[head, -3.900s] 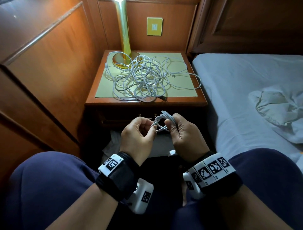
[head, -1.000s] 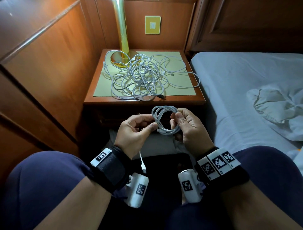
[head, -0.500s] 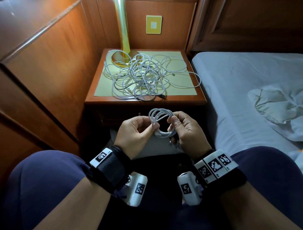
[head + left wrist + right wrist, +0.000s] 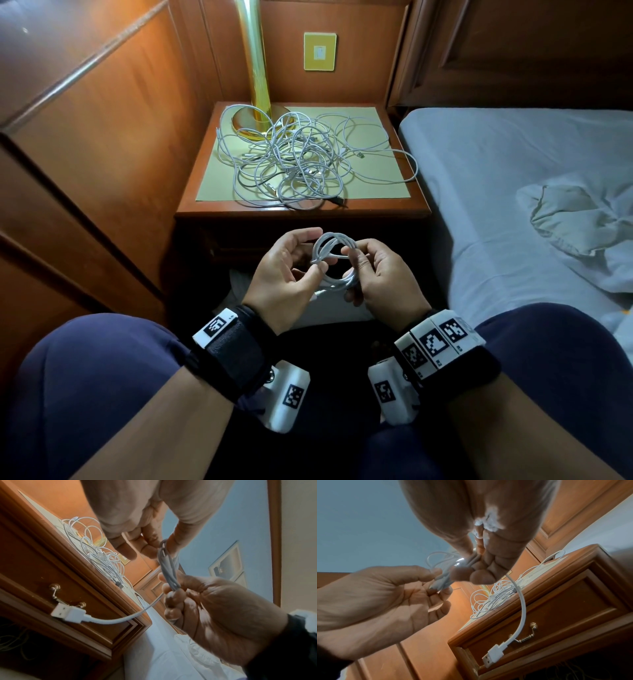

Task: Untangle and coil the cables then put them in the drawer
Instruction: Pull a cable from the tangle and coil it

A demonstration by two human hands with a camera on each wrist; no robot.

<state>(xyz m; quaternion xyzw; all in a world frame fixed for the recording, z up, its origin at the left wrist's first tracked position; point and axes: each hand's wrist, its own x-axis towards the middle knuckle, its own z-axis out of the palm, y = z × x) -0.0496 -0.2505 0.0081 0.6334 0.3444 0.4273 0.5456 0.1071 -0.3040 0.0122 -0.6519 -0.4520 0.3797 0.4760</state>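
I hold a small coil of white cable [image 4: 334,263] in front of the nightstand, above my knees. My left hand [image 4: 317,269] pinches its left side between thumb and forefinger. My right hand [image 4: 356,263] grips the right side with curled fingers [image 4: 171,599]. A short tail ending in a white USB plug [image 4: 68,614] hangs below the coil [image 4: 443,582]. A big tangle of white cables [image 4: 301,161] lies on top of the nightstand [image 4: 301,214]. Its drawer front [image 4: 556,615] with a brass handle [image 4: 525,634] looks closed.
A gold lamp [image 4: 255,102] stands at the back left of the nightstand, with cables around its base. Wood panelling [image 4: 102,137] runs along the left. A bed with a grey sheet [image 4: 513,188] lies to the right. Under the drawer is a dark space.
The loose tail that hung long under my left hand a second ago is now wound in and short. Both hands have stayed in front of the drawer, turning the coil.
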